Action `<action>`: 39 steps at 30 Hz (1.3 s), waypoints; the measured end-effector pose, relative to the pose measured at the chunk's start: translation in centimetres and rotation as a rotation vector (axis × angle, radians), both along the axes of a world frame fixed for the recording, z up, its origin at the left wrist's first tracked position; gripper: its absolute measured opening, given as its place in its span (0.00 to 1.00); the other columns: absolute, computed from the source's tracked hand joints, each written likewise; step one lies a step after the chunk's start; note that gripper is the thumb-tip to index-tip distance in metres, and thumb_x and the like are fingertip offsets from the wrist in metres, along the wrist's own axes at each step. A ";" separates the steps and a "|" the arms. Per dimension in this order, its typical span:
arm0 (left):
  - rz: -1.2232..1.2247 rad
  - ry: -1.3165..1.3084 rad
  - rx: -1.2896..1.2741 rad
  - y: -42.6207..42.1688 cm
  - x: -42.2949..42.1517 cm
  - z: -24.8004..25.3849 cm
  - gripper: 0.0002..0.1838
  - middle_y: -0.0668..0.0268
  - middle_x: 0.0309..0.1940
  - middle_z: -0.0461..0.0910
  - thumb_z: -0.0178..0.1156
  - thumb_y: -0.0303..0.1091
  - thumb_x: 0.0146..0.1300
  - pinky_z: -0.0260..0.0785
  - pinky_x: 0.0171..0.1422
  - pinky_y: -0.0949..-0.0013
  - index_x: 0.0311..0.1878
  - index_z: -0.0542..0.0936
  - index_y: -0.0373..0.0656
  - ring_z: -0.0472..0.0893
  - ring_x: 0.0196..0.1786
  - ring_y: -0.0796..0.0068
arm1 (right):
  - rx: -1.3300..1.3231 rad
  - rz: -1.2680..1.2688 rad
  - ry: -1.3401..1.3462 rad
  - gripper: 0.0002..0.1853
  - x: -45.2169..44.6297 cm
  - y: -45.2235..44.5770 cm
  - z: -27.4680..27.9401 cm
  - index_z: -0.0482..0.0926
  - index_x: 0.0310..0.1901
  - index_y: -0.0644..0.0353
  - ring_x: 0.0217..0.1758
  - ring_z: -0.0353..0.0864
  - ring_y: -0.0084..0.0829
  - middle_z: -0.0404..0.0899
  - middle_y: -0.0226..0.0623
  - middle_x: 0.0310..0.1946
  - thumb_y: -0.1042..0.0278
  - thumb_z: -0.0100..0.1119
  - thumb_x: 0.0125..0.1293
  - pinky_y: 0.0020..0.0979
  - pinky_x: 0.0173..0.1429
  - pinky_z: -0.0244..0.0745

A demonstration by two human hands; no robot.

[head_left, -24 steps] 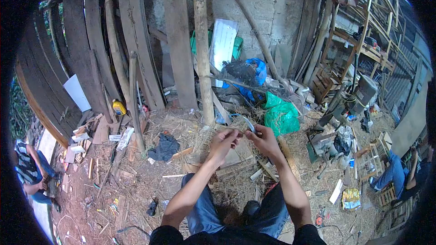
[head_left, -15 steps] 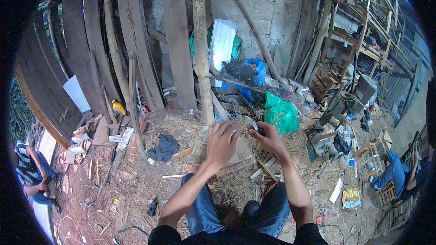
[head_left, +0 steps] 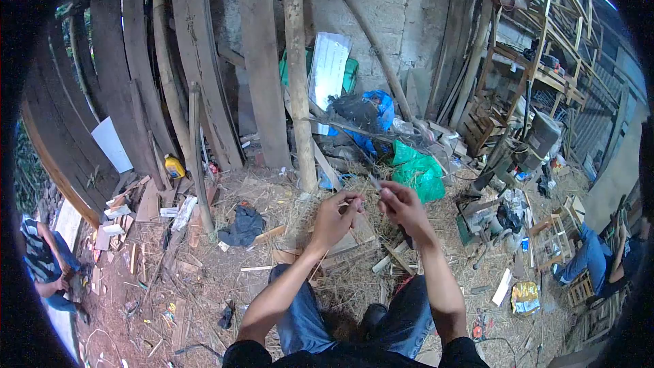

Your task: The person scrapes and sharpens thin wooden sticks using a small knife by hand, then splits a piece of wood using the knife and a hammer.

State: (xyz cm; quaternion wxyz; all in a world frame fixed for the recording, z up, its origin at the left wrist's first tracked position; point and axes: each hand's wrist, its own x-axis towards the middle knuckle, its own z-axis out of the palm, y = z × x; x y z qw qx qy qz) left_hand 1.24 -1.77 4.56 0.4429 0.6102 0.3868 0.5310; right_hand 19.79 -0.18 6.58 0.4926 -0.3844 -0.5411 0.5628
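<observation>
My right hand (head_left: 407,211) is closed around a knife whose pale, narrow blade (head_left: 375,182) sticks out past the thumb, up and to the left. The knife's handle is hidden inside the fingers. Just to its left, my left hand (head_left: 335,219) is curled with thumb and fingertips pinched together. Whatever lies in that pinch, if anything, is too small to make out. Both hands are held up in front of my knees, close together but apart.
A green plastic bag (head_left: 415,174) lies beyond my right hand, near a wooden post (head_left: 300,95). Dark cloth (head_left: 242,225), wood scraps and straw cover the ground. One person (head_left: 51,259) sits at far left, another (head_left: 599,259) at far right. A yellow bottle (head_left: 174,166) stands by the planks.
The knife blade has turned from pointing up-left broadside to a narrower view. My left hand has dropped slightly and its fingers have curled in. The view has shifted a little.
</observation>
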 end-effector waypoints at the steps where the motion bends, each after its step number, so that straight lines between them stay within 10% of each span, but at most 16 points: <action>1: -0.004 0.000 0.000 0.1 0.1 -0.2 0.10 0.70 0.25 0.76 0.54 0.33 0.68 0.60 0.20 0.80 0.44 0.78 0.38 0.70 0.20 0.87 | -0.003 0.066 -0.005 0.15 -0.2 -0.3 0.1 0.76 0.50 0.62 0.18 0.60 0.11 0.74 0.25 0.23 0.61 0.53 0.69 0.17 0.21 0.52; 13: -0.008 0.038 0.056 -0.4 0.7 -1.1 0.10 0.71 0.28 0.77 0.57 0.36 0.64 0.62 0.32 0.78 0.40 0.79 0.39 0.70 0.29 0.87 | -0.100 0.226 -0.015 0.11 0.2 0.5 0.2 0.78 0.37 0.60 0.20 0.62 0.11 0.74 0.21 0.23 0.60 0.55 0.67 0.17 0.22 0.53; 28: -0.293 -0.268 -0.387 -0.8 0.1 -0.5 0.12 0.74 0.26 0.71 0.56 0.39 0.66 0.48 0.18 0.83 0.43 0.77 0.40 0.60 0.18 0.91 | 0.077 0.211 -0.156 0.07 0.1 -0.5 0.8 0.73 0.36 0.59 0.21 0.64 0.11 0.72 0.23 0.22 0.66 0.56 0.67 0.16 0.22 0.55; 39: -0.078 0.044 -0.043 0.3 0.3 -2.3 0.10 0.72 0.25 0.75 0.56 0.38 0.66 0.51 0.19 0.83 0.41 0.78 0.41 0.63 0.18 0.91 | 0.098 -0.140 -0.123 0.09 0.9 2.0 -0.4 0.77 0.35 0.60 0.19 0.62 0.11 0.72 0.21 0.21 0.63 0.56 0.67 0.17 0.21 0.52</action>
